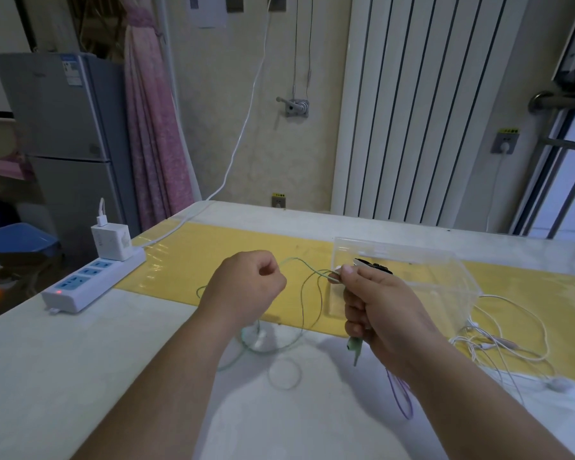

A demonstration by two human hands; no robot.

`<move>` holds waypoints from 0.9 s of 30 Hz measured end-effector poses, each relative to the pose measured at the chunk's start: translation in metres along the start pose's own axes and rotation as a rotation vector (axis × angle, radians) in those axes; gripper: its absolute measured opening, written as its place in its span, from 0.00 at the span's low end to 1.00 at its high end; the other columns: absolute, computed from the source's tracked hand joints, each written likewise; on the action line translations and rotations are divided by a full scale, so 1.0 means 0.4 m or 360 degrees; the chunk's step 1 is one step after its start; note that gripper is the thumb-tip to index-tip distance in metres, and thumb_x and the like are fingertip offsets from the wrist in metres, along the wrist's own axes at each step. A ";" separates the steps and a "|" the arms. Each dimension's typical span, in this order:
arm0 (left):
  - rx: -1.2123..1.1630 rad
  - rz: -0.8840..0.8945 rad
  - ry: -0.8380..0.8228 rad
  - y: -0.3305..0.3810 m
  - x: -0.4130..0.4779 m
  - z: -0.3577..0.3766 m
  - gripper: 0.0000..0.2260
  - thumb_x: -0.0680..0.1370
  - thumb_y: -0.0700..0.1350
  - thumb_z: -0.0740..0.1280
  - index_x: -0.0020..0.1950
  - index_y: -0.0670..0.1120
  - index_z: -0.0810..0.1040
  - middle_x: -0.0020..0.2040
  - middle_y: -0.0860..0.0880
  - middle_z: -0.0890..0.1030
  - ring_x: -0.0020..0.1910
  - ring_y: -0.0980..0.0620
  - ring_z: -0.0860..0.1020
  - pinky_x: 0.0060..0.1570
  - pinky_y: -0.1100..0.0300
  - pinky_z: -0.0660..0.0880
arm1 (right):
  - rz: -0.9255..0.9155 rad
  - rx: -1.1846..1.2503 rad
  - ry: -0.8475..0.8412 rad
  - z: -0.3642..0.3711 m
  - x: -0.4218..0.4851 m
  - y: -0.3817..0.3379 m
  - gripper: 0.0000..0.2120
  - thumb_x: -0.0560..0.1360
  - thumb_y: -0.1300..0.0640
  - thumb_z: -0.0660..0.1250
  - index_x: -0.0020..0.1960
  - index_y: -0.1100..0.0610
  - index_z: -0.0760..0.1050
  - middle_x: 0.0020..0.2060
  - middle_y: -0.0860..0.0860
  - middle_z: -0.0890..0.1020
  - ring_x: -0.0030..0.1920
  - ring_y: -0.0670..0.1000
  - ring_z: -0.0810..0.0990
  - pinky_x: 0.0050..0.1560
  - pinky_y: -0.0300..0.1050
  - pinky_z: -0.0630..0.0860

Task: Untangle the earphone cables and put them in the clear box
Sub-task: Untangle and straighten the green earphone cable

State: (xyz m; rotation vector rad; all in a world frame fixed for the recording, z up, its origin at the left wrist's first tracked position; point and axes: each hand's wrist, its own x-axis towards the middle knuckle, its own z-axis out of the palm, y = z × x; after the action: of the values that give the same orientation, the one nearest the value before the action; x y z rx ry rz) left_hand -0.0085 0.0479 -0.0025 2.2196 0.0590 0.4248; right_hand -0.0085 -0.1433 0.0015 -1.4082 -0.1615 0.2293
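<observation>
A pale green earphone cable (307, 295) runs between my two hands above the table. My left hand (246, 287) pinches one stretch of it with curled fingers. My right hand (375, 310) grips a bundle of the same cable, its green plug (355, 347) hanging below the fist. More green loops (284, 371) lie on the table under my hands. The clear box (445, 277) stands just behind my right hand, with something dark at its near rim. White earphone cables (505, 340) lie tangled at the right. A purple cable (402, 398) shows under my right wrist.
A white power strip (90, 283) with a charger (112, 239) plugged in lies at the table's left edge. A yellow mat (213, 257) runs across the white table (80, 360). A white cord (243, 134) climbs the wall behind.
</observation>
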 end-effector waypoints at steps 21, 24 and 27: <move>-0.0954 0.0005 -0.0155 0.012 0.007 -0.024 0.14 0.79 0.42 0.65 0.34 0.44 0.68 0.29 0.45 0.79 0.33 0.44 0.80 0.43 0.51 0.76 | -0.0374 -0.0100 0.0466 -0.012 0.022 0.012 0.08 0.81 0.57 0.61 0.53 0.54 0.78 0.26 0.50 0.71 0.26 0.49 0.68 0.26 0.41 0.68; -0.1133 -0.0064 -0.0036 0.006 0.014 -0.033 0.17 0.80 0.45 0.64 0.32 0.48 0.64 0.26 0.50 0.62 0.22 0.51 0.63 0.29 0.58 0.68 | -0.0426 -0.0868 0.0340 -0.017 0.015 0.019 0.12 0.80 0.48 0.62 0.45 0.53 0.80 0.27 0.45 0.75 0.28 0.44 0.71 0.31 0.36 0.67; -0.1107 -0.0035 -0.0014 0.002 0.018 -0.036 0.18 0.78 0.47 0.67 0.31 0.48 0.64 0.29 0.49 0.59 0.25 0.52 0.57 0.28 0.58 0.57 | -0.0424 -0.1321 0.0139 -0.006 0.007 0.020 0.17 0.80 0.46 0.60 0.37 0.53 0.77 0.22 0.38 0.72 0.25 0.40 0.68 0.27 0.35 0.61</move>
State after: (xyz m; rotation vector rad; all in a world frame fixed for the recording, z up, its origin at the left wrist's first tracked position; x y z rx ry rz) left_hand -0.0064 0.0597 0.0085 1.5338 -0.0621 0.3546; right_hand -0.0056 -0.1439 -0.0067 -2.1905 -0.3989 -0.1467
